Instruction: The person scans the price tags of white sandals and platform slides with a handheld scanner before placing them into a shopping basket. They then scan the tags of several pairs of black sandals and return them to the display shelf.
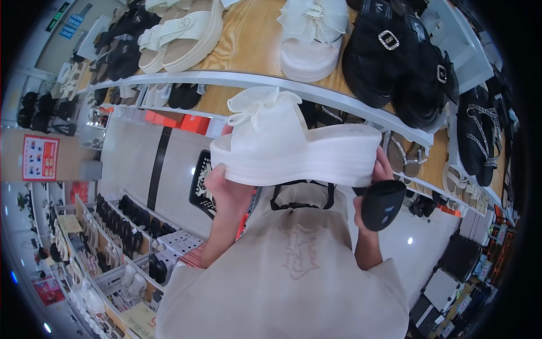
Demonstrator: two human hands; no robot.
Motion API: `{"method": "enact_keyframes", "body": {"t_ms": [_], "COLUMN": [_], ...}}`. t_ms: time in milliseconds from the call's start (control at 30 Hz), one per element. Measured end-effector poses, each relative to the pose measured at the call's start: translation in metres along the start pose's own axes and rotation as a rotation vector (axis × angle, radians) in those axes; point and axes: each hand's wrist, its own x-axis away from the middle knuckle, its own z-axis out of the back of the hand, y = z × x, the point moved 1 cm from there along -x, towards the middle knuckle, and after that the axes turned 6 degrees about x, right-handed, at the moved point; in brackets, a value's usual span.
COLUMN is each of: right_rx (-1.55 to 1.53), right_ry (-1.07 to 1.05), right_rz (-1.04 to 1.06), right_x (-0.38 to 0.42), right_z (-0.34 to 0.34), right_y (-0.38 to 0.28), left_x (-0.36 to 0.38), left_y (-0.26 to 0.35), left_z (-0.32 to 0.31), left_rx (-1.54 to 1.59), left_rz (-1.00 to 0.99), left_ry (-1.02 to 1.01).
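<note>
A white platform slide sandal point(305, 155) with a ruffled bow on its strap is held sideways between both hands, level in front of the chest. My left hand point(228, 185) grips the toe end, thumb on the near side of the sole and fingertips partly hidden behind it. Around the heel end, the fingers of my right hand point(379, 169) are curled. A black oval piece point(384, 204) with a small pale mark covers part of that hand; I cannot tell what it is. On the shelf just above sits a similar white bow sandal point(312, 42).
The display shelf point(248, 42) crosses the top, with cream sandals point(182, 37) left and black buckled slides point(389, 56) right. Lower racks of shoes point(121, 226) line the left. A black basket-like holder point(201, 186) is beyond my left hand. Suitcases point(443, 288) stand at right.
</note>
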Motion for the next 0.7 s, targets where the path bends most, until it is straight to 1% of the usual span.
{"method": "enact_keyframes", "body": {"t_ms": [33, 67, 100, 133, 167, 200, 267, 300, 367, 400, 467, 500, 567, 600, 633, 667, 700], "right_rx": [-0.012, -0.117, -0.221, -0.239, -0.248, -0.427, -0.779, -0.784, -0.722, -0.728, -0.751, -0.761, -0.705, -0.707, -0.726, -0.743, -0.742], "right_ry": [-0.008, 0.037, 0.081, 0.052, 0.038, -0.004, -0.086, -0.093, 0.179, 0.173, 0.169, 0.164, 0.134, 0.131, 0.114, 0.101, 0.105], "right_rz": [0.004, 0.018, 0.031, -0.076, -0.069, -0.065, -0.066, -0.068, -0.184, -0.189, -0.282, -0.287, -0.306, -0.313, -0.399, -0.485, -0.489], "right_x": [0.004, 0.010, 0.014, 0.010, 0.012, 0.017, 0.026, 0.031, 0.042, 0.046, 0.051, 0.050, 0.051, 0.053, 0.056, 0.058, 0.057], "right_z": [-0.007, -0.017, -0.025, -0.028, -0.030, -0.034, -0.042, -0.043, -0.041, -0.040, -0.036, -0.037, -0.036, -0.036, -0.036, -0.036, -0.036], "right_y": [0.003, 0.006, 0.004, -0.014, -0.009, 0.001, 0.018, 0.019, 0.020, 0.024, 0.036, 0.038, 0.039, 0.040, 0.042, 0.043, 0.041], "left_x": [0.002, 0.006, 0.007, 0.006, 0.006, 0.009, 0.015, 0.016, 0.019, 0.019, 0.013, 0.006, -0.006, -0.007, -0.007, -0.008, -0.008], "left_y": [-0.001, -0.003, -0.004, -0.004, -0.004, -0.004, -0.007, -0.006, -0.001, 0.001, 0.006, 0.007, 0.007, 0.005, 0.004, 0.005, 0.006], "left_z": [-0.001, -0.002, -0.005, -0.008, -0.009, -0.007, -0.001, -0.001, -0.004, -0.008, -0.017, -0.015, -0.012, -0.013, -0.012, -0.012, -0.012], "left_rx": [0.069, 0.140, 0.139, 0.173, 0.207, 0.208, 0.212, 0.211, 0.259, 0.254, 0.210, 0.201, 0.187, 0.233, 0.232, 0.185, 0.137], "left_rz": [-0.013, -0.025, -0.035, -0.054, -0.075, -0.089, -0.201, -0.205, -0.164, -0.167, -0.198, -0.202, -0.238, -0.253, -0.249, -0.252, -0.254], "left_ry": [0.124, 0.251, 0.266, 0.294, 0.320, 0.330, 0.225, 0.233, 0.100, 0.107, 0.073, 0.080, -0.211, -0.232, -0.228, -0.254, -0.280]}}
